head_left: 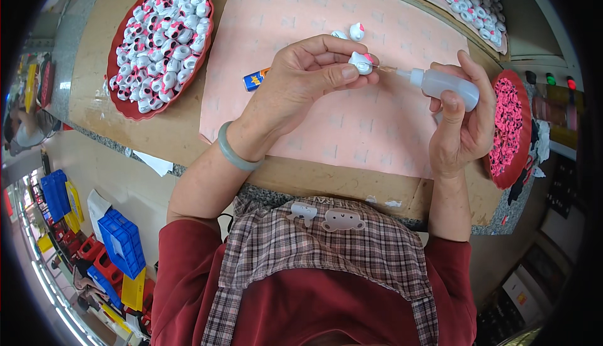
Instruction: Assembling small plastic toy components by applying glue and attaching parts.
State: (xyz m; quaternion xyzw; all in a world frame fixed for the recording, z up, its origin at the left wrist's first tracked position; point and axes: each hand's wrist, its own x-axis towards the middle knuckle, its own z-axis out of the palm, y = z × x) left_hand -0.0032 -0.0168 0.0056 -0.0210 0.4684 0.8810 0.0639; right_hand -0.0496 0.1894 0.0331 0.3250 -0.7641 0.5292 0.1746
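Between thumb and fingers, my left hand (pixel 314 72) pinches a small white cat-head figure (pixel 360 63) with a pink patch. My right hand (pixel 461 113) grips a translucent squeeze bottle (pixel 449 87) with a thin needle tip. The bottle lies nearly level, its needle pointing left at the figure; whether the tip touches it I cannot tell. Just beyond my left fingers another white figure (pixel 357 30) with pink stands on the pink sheet (pixel 301 135). A further white piece (pixel 339 34) beside it is partly hidden by my fingers.
At the left stands a red scalloped tray (pixel 141 112) heaped with white figures. A red tray (pixel 526 116) of small pink and black pieces sits at the right. A blue and orange small tube-shaped item (pixel 254 80) lies by my left wrist. Rows of figures (pixel 468 13) fill the far right.
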